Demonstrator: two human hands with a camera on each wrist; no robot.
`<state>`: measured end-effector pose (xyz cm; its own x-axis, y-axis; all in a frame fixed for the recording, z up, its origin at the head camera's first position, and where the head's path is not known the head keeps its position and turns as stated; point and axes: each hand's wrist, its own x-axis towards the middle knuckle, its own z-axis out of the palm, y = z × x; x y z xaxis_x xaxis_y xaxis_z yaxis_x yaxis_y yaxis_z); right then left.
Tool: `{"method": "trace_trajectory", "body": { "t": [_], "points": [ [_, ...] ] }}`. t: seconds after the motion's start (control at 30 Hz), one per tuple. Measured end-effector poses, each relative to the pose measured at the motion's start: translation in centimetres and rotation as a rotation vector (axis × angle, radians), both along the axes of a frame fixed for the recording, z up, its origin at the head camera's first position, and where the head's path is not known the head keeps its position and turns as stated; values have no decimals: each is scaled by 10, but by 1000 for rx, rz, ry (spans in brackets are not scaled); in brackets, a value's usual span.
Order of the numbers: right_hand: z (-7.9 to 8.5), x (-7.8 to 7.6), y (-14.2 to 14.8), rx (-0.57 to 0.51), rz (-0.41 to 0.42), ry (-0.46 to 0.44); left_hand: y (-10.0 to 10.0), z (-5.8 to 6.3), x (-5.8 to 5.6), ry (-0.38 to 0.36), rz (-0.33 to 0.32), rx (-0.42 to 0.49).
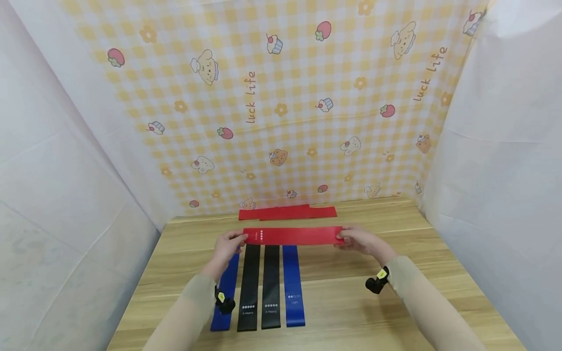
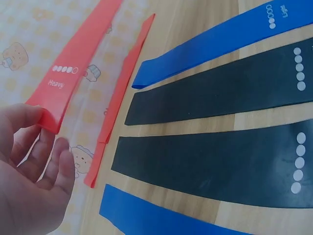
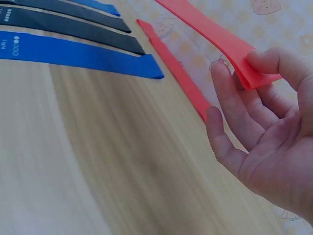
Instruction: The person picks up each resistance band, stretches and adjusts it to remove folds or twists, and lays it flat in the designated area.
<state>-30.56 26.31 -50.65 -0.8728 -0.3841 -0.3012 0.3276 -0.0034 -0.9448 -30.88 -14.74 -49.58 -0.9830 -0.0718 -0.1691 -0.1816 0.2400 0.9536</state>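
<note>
A red resistance band (image 1: 298,236) marked "Heavy" is stretched out flat between both hands, raised above the table. My left hand (image 1: 229,244) pinches its left end between thumb and fingers, with the print close by in the left wrist view. At the other end, my right hand (image 1: 359,241) pinches the folded loop (image 3: 252,73), thumb on top. Below lie two black bands (image 1: 248,287) (image 1: 270,287) side by side, with a blue band (image 1: 293,292) to their right and another blue band (image 1: 223,312) to their left, partly hidden by the left wrist.
Two more red bands (image 1: 285,213) overlap along the back edge of the wooden table (image 1: 342,312). Behind them hangs a yellow checked cloth (image 1: 298,136). White sheets (image 1: 496,146) form walls on both sides. A small camera (image 1: 377,280) sits on each wrist.
</note>
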Motion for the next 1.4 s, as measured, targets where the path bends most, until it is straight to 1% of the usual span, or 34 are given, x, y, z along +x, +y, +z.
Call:
{"method": "trace_trajectory", "body": {
  "t": [0.13, 0.27, 0.33, 0.47, 0.57, 0.63, 0.77, 0.87, 0.93, 1.0, 1.07, 1.13, 1.23, 1.4],
  "points": [
    [6, -9, 0, 27, -47, 8, -3, 0, 2, 18, -27, -27],
    [9, -16, -1, 31, -110, 26, -5, -1, 6, 36, -61, -7],
    [10, -19, -2, 10, -156, 25, -5, -3, 8, 41, -93, 9],
    [14, -24, -2, -36, -209, 24, -2, -4, 16, 48, -167, 65],
    [18, -27, -2, -35, -228, 32, 1, -5, 22, 72, -212, 96],
    [21, -30, -2, -29, -246, 32, 1, -7, 25, 85, -243, 90],
    [28, -34, -2, 62, -249, 69, 0, -11, 33, 101, -330, 44],
    [31, -36, -2, 162, -233, 104, -1, -12, 40, 106, -421, 13],
    [32, -37, -2, 207, -218, 118, 0, -13, 45, 104, -484, -10],
    [33, -38, -3, 220, -204, 115, 1, -13, 50, 99, -540, -35],
    [33, -39, -4, 220, -205, 104, 3, -13, 54, 94, -582, -61],
    [34, -38, -5, 216, -214, 89, 6, -13, 58, 92, -610, -82],
    [33, -38, -7, 212, -234, 75, 11, -13, 64, 87, -630, -87],
    [29, -41, -11, 205, -243, 69, 21, -16, 75, 70, -628, -35]
  ]
}}
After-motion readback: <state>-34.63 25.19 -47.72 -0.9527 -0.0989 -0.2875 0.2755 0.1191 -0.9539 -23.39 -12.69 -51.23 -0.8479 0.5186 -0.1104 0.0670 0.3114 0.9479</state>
